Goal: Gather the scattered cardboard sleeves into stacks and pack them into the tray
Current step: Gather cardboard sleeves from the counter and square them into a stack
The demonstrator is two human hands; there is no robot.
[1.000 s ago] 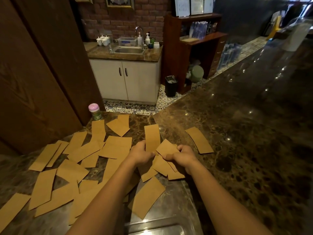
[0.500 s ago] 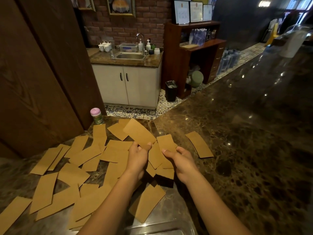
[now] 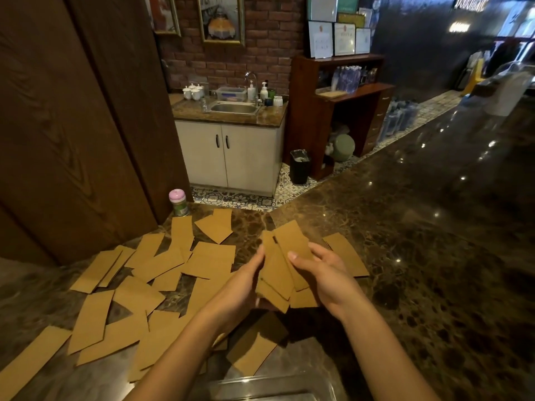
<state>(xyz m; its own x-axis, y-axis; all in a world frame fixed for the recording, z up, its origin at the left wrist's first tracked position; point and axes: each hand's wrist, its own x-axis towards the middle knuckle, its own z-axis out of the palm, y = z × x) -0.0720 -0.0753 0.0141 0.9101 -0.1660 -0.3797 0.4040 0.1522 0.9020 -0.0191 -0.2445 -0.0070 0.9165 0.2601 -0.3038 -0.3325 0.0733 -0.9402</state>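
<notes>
Several flat brown cardboard sleeves (image 3: 209, 259) lie scattered over the left part of the dark marble counter (image 3: 419, 256). Both hands hold a loose bundle of sleeves (image 3: 282, 261) above the counter. My left hand (image 3: 246, 285) grips the bundle's left edge from below. My right hand (image 3: 324, 273) grips its right side, thumb on top. One sleeve (image 3: 347, 254) lies partly hidden behind my right hand, and another (image 3: 252, 354) lies under my forearms. The clear tray's rim (image 3: 275, 384) shows at the bottom edge.
A small jar with a pink lid (image 3: 178, 202) stands at the counter's far left corner beside a dark wooden panel (image 3: 72, 125). Beyond the counter are a sink cabinet (image 3: 231, 151), a black bin (image 3: 299, 166) and a wooden shelf (image 3: 341, 105).
The hands rose from the counter with the picked-up sleeves and pressed them together into one bundle. The head view tilted up a little.
</notes>
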